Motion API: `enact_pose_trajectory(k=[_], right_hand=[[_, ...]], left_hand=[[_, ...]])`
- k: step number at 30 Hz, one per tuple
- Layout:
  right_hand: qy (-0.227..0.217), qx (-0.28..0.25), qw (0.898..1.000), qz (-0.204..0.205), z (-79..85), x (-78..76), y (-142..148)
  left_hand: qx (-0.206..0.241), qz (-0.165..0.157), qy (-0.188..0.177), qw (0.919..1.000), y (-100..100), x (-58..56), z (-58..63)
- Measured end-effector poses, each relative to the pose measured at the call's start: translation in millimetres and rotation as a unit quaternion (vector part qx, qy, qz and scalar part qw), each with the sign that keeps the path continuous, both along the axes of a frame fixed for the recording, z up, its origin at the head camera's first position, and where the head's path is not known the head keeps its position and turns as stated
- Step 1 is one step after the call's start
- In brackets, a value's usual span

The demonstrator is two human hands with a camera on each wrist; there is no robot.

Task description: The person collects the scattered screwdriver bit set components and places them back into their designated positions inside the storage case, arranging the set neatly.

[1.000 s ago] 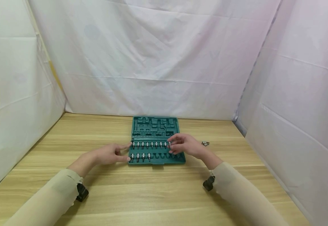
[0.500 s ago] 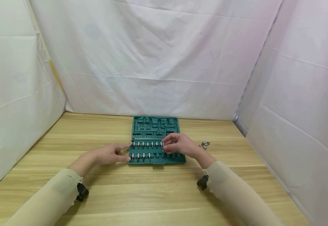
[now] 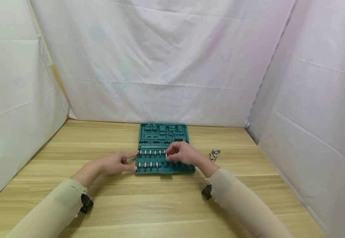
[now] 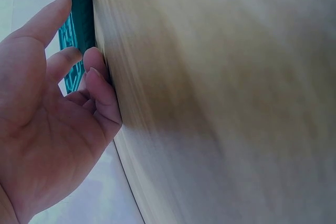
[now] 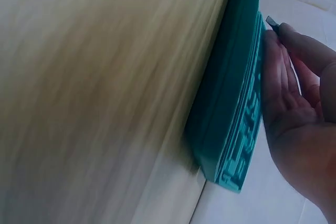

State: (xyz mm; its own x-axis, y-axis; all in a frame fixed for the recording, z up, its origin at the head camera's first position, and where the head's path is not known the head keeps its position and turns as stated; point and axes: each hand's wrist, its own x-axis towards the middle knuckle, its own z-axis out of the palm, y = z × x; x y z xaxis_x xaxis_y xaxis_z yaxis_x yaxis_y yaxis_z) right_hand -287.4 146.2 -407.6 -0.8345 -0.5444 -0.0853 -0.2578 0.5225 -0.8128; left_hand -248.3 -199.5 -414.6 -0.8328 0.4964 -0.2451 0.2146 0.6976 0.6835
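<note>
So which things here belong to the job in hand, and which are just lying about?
Job: green case; silver bits in its rows; pinched bit in the right hand; probably the loose bits nearby.

Just about: white cloth; black wrist devices.

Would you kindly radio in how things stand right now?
Left grip touching green case; right grip pinching bit over it; loose bits to case's right; no obstruction visible.

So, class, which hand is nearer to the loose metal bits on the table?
Right. The right hand is over the green case, left of the loose metal bits; the left hand is farther off, at the case's left edge.
</note>
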Motion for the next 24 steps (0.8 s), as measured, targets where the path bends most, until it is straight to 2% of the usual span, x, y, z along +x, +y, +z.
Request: enact_pose_trajectory(k=[5, 11, 24], right_hand=[[0.018, 0.034, 0.999, 0.01, -3.2, 0.1, -9], [0.006, 0.044, 0.999, 0.023, -9.3, 0.3, -12], [-0.01, 0.06, 0.997, 0.046, -5.9, 0.5, -13]], left_hand=[[0.0, -0.001, 0.0, 1.0, 0, -0.6, -1.0], [0.004, 0.0, -0.003, 1.0, 0, -0.3, 0.0], [0.003, -0.004, 0.002, 1.0, -1, -0.4, -0.1]])
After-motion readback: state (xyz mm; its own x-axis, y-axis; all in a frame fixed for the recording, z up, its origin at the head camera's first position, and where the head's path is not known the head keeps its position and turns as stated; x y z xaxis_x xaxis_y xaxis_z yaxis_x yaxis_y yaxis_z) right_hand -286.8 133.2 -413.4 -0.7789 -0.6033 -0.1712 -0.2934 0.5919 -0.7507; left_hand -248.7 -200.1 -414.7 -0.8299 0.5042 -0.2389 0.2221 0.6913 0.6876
